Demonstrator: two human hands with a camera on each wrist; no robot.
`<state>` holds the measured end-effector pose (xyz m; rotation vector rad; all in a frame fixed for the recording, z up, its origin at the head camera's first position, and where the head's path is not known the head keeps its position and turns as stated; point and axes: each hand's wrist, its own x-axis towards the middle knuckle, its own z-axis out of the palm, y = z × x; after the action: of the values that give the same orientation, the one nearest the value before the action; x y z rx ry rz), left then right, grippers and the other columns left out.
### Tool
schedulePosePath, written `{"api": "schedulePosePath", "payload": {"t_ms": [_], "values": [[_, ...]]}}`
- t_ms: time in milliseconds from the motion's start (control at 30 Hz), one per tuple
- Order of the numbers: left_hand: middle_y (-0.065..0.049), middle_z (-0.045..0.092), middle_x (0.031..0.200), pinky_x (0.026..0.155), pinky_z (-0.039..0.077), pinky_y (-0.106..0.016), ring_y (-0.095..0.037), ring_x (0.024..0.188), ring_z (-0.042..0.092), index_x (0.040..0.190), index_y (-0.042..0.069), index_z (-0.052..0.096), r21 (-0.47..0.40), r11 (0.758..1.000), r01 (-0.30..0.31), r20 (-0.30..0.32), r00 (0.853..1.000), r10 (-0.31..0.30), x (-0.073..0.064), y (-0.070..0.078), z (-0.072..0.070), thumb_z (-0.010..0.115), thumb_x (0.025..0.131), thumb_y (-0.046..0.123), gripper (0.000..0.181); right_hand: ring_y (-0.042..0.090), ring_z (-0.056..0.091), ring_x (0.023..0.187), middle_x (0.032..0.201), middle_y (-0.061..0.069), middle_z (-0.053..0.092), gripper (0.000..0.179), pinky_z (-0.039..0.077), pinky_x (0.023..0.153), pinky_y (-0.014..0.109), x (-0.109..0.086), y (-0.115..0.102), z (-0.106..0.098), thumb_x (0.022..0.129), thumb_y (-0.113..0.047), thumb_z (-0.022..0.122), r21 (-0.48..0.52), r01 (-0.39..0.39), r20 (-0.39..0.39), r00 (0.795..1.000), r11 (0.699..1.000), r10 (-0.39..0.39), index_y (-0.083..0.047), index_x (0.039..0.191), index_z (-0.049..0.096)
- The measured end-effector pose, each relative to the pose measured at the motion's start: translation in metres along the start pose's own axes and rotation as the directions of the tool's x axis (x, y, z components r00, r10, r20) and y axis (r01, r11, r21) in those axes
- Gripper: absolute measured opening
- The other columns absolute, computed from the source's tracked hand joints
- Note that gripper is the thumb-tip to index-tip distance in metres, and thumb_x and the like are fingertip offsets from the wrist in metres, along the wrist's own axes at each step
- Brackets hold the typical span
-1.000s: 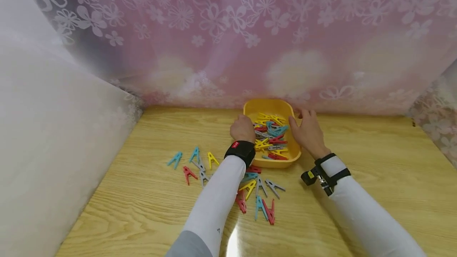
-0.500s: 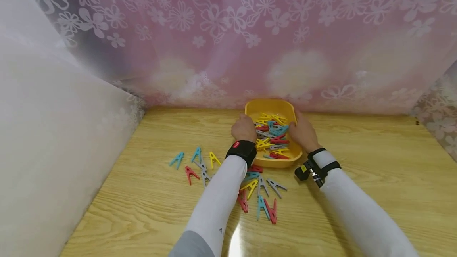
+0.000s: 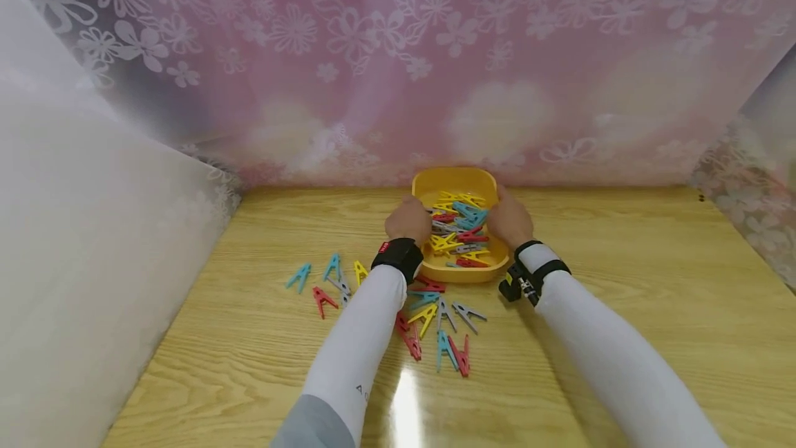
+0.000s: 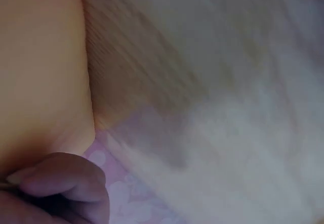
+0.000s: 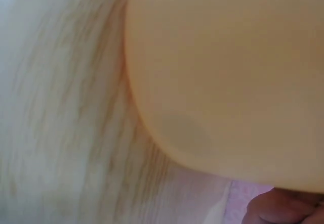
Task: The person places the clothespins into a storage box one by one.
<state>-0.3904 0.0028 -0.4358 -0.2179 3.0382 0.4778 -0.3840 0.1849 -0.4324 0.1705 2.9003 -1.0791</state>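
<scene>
Basin: rounded-rectangular yellow plastic basin (image 3: 465, 274), open side up, at the middle of the surface's far edge; whether its base is lifted cannot be told.
Basin axis: long axis running from far edge toward near, far end canted slightly left.
Contents: heaped plastic clothes pegs (image 3: 470, 216), yellow, blue, red and grey, pointing in mixed directions.
Left hand (image 3: 408, 220): fingers curled, gripping the basin's left wall.
Right hand (image 3: 511, 218): gripping the basin's right wall; fingers partly hidden.
Loose pegs, left: outermost blue peg (image 3: 299, 277), legs toward the near left corner; red peg (image 3: 323, 301), legs toward the near right; yellow peg (image 3: 360, 273) near the left sleeve (image 3: 354, 344).
Loose pegs, near side of basin: grey peg (image 3: 469, 316), legs toward the near right; blue peg of the nearest pair (image 3: 444, 348), legs toward the near edge; red peg just beside it (image 3: 461, 357), reversed, legs toward the far edge.
Surface: light yellow-brown wood-grain tabletop (image 3: 597, 247), bright glare streak on its near part.
Room: pink-mauve sheet with white flowers (image 3: 398, 54) behind the far edge; pale panel (image 3: 93, 227) along the left edge; floral cloth (image 3: 755, 206) beyond the far right corner.
Wrists: black strap on each.
</scene>
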Motion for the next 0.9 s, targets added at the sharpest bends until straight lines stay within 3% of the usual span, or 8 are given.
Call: {"api": "schedulePosePath", "payload": {"t_ms": [200, 300, 400, 533, 633, 900], "values": [[-0.014, 0.063, 0.087, 0.065, 0.050, -0.042, -0.029, 0.071, 0.061, 0.123, -0.001, 0.049, -0.095, 0.995, -0.027, -0.007, 1.000, 0.026, -0.004, -0.009, -0.007, 0.021, 0.103, 0.048, 0.059, 0.039, 0.055, 0.101, 0.127, 0.023, 0.052, 0.067, 0.046, 0.086, 0.052, 0.002, -0.003, 0.002, 0.083, 0.000, 0.049, -0.050, -0.017, 0.003, 1.000, 0.999, 0.017, -0.006, 0.146, 0.029], [-0.016, 0.062, 0.091, 0.067, 0.049, -0.045, -0.032, 0.075, 0.062, 0.122, 0.000, 0.047, -0.174, 0.983, -0.058, -0.050, 0.998, 0.050, -0.006, -0.017, -0.012, 0.018, 0.102, 0.050, 0.061, 0.041, 0.056, 0.100, 0.126, 0.025, 0.053, 0.068, 0.048, 0.082, 0.052, 0.001, -0.002, 0.001, 0.083, -0.001, 0.048, -0.084, 0.009, -0.008, 1.000, 0.996, -0.010, -0.005, 0.147, 0.029], [-0.014, 0.061, 0.092, 0.067, 0.048, -0.047, -0.033, 0.078, 0.061, 0.118, 0.003, 0.047, -0.252, 0.960, -0.121, -0.113, 0.989, 0.095, -0.008, -0.033, -0.020, 0.024, 0.103, 0.048, 0.053, 0.041, 0.057, 0.100, 0.126, 0.026, 0.053, 0.069, 0.048, 0.080, 0.053, 0.000, -0.001, -0.001, 0.084, -0.002, 0.047, -0.105, 0.011, -0.012, 1.000, 0.994, -0.012, -0.005, 0.149, 0.026], [-0.012, 0.053, 0.081, 0.060, 0.041, -0.040, -0.030, 0.070, 0.055, 0.106, 0.005, 0.047, -0.290, 0.938, -0.191, -0.149, 0.977, 0.154, -0.013, -0.072, -0.038, 0.032, 0.103, 0.042, 0.040, 0.041, 0.056, 0.100, 0.128, 0.026, 0.051, 0.069, 0.048, 0.081, 0.053, 0.001, -0.002, -0.001, 0.086, -0.003, 0.051, -0.104, -0.014, -0.003, 1.000, 0.995, 0.014, -0.004, 0.149, 0.024], [-0.009, 0.044, 0.072, 0.055, 0.032, -0.036, -0.027, 0.061, 0.046, 0.094, 0.007, 0.043, -0.279, 0.940, -0.196, -0.147, 0.976, 0.160, -0.021, -0.105, -0.052, 0.038, 0.101, 0.037, 0.031, 0.040, 0.056, 0.100, 0.125, 0.026, 0.053, 0.067, 0.048, 0.082, 0.053, 0.001, -0.004, -0.001, 0.086, -0.003, 0.053, -0.104, -0.019, 0.002, 1.000, 0.994, 0.020, -0.005, 0.147, 0.026], [-0.006, 0.037, 0.069, 0.053, 0.025, -0.035, -0.022, 0.055, 0.036, 0.091, 0.007, 0.038, -0.210, 0.972, -0.109, -0.102, 0.991, 0.089, -0.044, -0.181, -0.070, 0.044, 0.096, 0.028, 0.022, 0.041, 0.055, 0.101, 0.122, 0.025, 0.054, 0.062, 0.045, 0.086, 0.056, 0.001, -0.004, 0.001, 0.087, -0.003, 0.056, -0.092, -0.023, 0.015, 1.000, 0.995, 0.024, -0.004, 0.143, 0.031]]}}
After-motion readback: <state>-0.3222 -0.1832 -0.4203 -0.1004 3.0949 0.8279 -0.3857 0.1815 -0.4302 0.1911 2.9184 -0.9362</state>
